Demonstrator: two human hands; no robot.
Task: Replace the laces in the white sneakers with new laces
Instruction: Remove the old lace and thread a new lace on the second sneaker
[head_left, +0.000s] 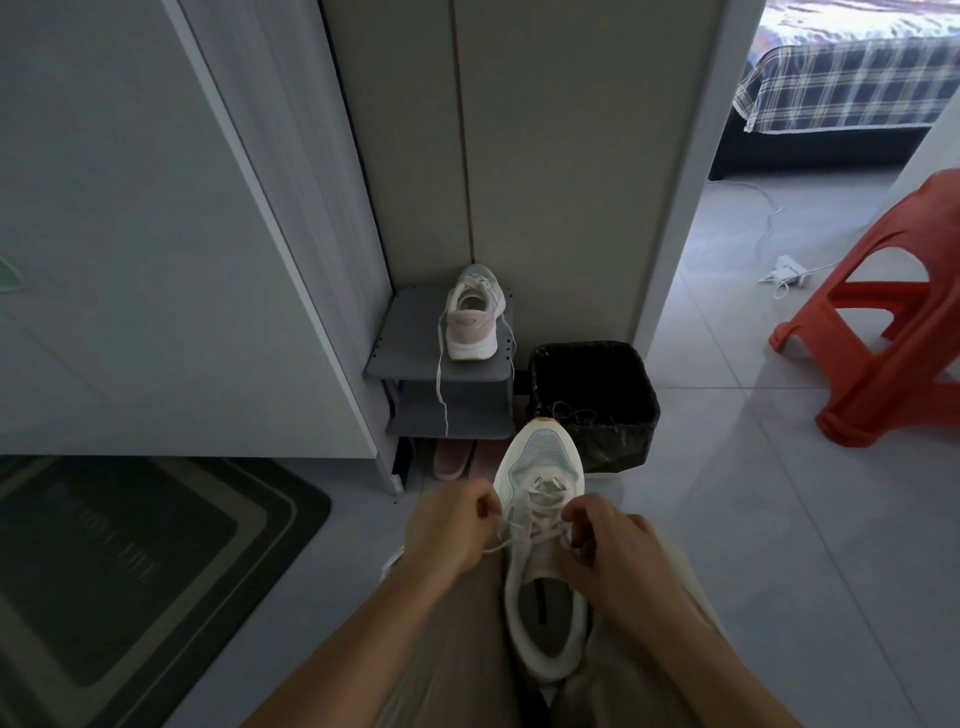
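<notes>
Sneaker (540, 462) rests on the person's lap, directly between the hands. Its long axis runs near to far, toe pointing away, heel opening nearest. Left hand (449, 530) and right hand (613, 551) flank the eyelets at equal reach, fingers curled, each pinching a strand of lace (511, 543) (eyelet row indeterminate). Second sneaker (474, 322) stands on the far shoe rack (410, 332).
</notes>
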